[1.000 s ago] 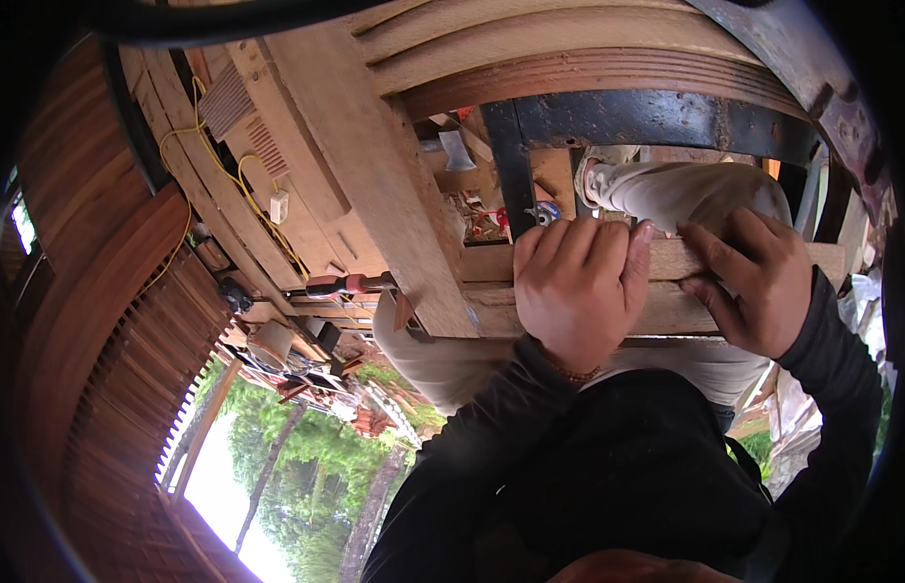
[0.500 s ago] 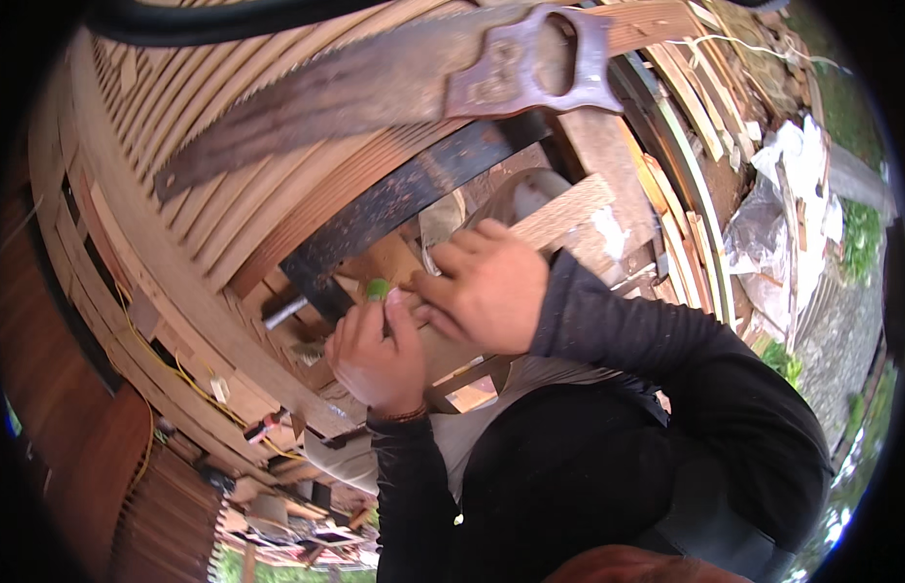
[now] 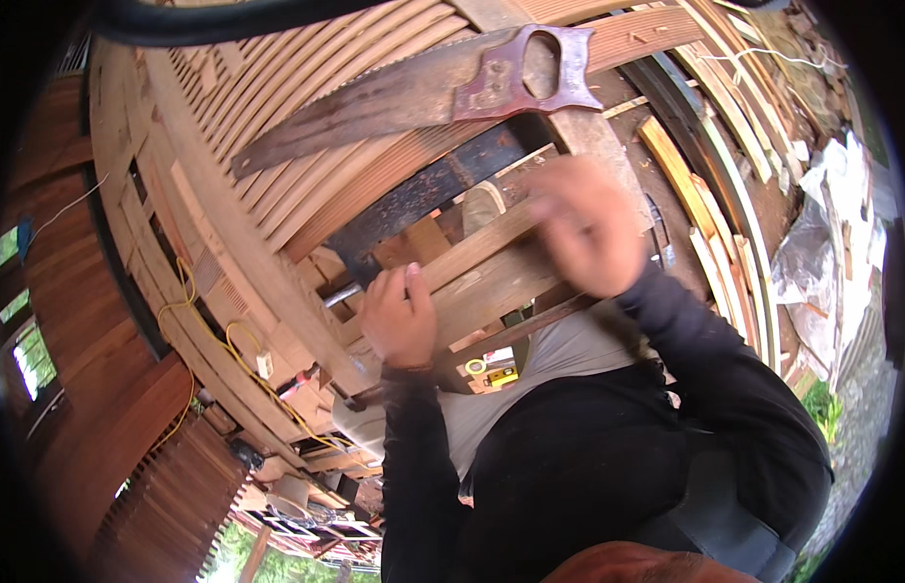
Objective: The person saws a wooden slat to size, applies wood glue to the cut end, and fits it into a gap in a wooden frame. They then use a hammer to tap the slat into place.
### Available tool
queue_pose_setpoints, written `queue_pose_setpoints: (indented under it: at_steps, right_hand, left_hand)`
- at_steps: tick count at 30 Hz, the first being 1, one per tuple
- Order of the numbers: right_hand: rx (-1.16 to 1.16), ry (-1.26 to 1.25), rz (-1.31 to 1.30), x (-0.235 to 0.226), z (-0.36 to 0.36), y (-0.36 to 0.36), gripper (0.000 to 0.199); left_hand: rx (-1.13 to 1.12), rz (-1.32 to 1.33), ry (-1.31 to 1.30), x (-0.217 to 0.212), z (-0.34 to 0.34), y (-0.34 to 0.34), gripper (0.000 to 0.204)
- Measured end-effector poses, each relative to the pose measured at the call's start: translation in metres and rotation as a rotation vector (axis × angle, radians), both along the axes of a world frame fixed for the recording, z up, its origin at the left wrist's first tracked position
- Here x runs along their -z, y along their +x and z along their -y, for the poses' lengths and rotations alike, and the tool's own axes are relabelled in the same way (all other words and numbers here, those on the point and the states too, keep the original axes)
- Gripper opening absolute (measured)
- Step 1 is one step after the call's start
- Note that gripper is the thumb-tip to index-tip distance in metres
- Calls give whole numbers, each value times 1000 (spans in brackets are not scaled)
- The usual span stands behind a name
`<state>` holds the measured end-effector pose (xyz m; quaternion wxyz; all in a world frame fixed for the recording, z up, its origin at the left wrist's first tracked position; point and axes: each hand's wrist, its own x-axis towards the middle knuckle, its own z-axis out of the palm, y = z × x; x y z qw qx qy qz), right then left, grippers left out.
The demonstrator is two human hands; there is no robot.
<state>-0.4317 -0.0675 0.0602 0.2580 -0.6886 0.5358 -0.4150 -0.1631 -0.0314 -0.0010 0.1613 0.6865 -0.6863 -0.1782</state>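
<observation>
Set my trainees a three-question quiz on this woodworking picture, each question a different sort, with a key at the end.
1. True or false: a handsaw with a stained steel blade and purplish-brown handle lies across light-brown wooden slats.

2. Fill in the blank: between the person's left hand and right hand runs a narrow, straight, light-brown strip made of ____.

3. Multiple choice: in the picture, which hand is nearer the saw's handle?
A) The left
B) The right
C) Both equally

Key:
1. True
2. Wood
3. B
</observation>
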Motion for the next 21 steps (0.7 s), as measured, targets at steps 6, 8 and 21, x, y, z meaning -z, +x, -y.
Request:
queue_pose_setpoints:
  at_steps: [6, 8, 21]
  right_hand:
    - [290, 159, -238, 2, -11, -102, 20]
    - [263, 158, -224, 7, -14, -111, 20]
    - [-272, -224, -739, 21, 114, -92, 51]
  left_hand:
    - [175, -170, -55, -8, 10, -49, 19]
    - [230, -94, -38, -8, 17, -75, 20]
    - [266, -38, 16, -2, 21, -79, 27]
